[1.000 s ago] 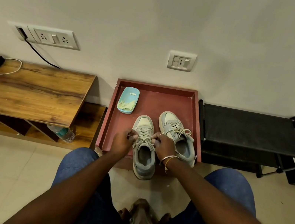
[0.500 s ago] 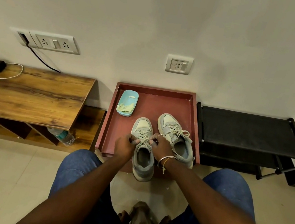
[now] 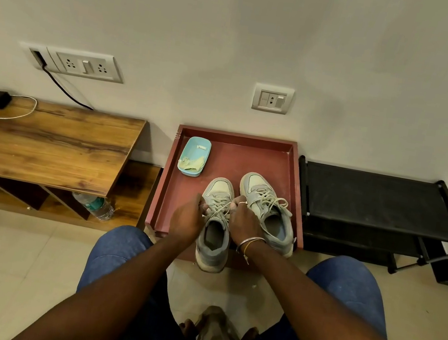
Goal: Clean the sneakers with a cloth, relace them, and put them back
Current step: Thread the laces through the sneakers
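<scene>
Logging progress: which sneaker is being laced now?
The left sneaker, heel overhanging the tray; left hand and right hand pinch its laces. The right sneaker is not held.

Grey sneakers [image 3: 239, 211] (pale toes) on a dull red tray [image 3: 260, 158], beside a light blue dish [image 3: 194, 151].

red tray [image 3: 263, 158] holds sneakers [image 3: 255, 185] and blue dish [image 3: 194, 156].

The laces [image 3: 220, 210] are partly hidden by the left hand [image 3: 186, 220] and right hand [image 3: 243, 222]. The bottle [image 3: 95, 205] is half hidden under the table [image 3: 43, 142].
</scene>
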